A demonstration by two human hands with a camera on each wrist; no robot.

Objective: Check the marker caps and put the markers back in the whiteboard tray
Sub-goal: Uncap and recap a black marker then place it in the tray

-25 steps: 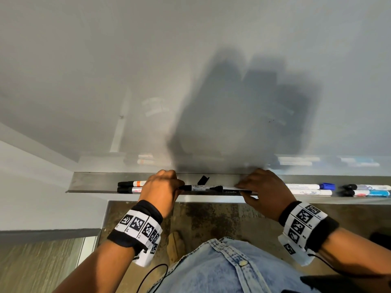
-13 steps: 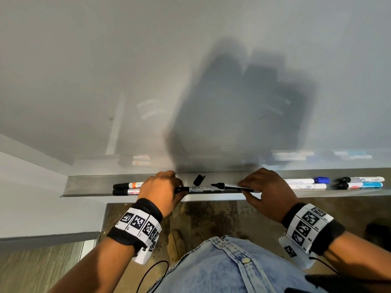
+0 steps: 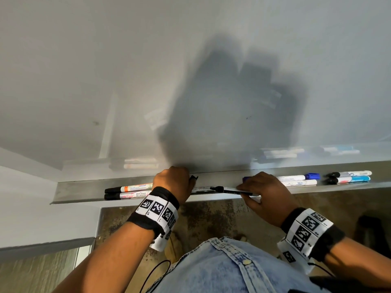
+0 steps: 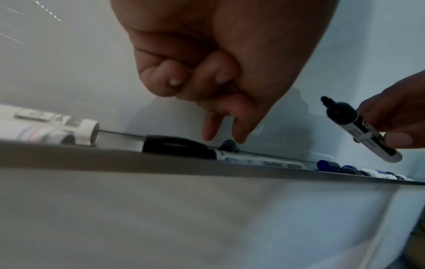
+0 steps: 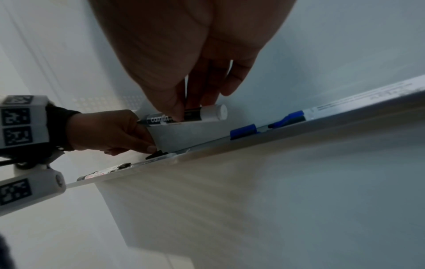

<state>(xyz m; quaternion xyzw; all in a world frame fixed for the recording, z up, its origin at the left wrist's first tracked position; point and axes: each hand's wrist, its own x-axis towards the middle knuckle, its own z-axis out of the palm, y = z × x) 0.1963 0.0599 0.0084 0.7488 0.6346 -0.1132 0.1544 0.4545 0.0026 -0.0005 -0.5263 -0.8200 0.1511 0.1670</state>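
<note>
Several markers are lying in the whiteboard tray, a long metal ledge running under the whiteboard. Beyond the left hand's outer side, two black-capped markers are lying side by side. Just under the left fingers, a capped black marker is resting along the tray's front lip, and a loose black cap is sitting behind it, just below the fingertips. Past the right hand, on its outer side, a loose blue cap and two blue markers are lying in the tray, with two more markers farther out still.

The left hand is hanging over the tray with knuckles up, two fingers pointing down toward the loose black cap and the others curling into the palm; whether they are touching the cap cannot be told, and they are gripping nothing. The right hand is pinching an uncapped black marker by its barrel between thumb and fingers, holding it above the tray with the bare tip pointing toward the left hand.
</note>
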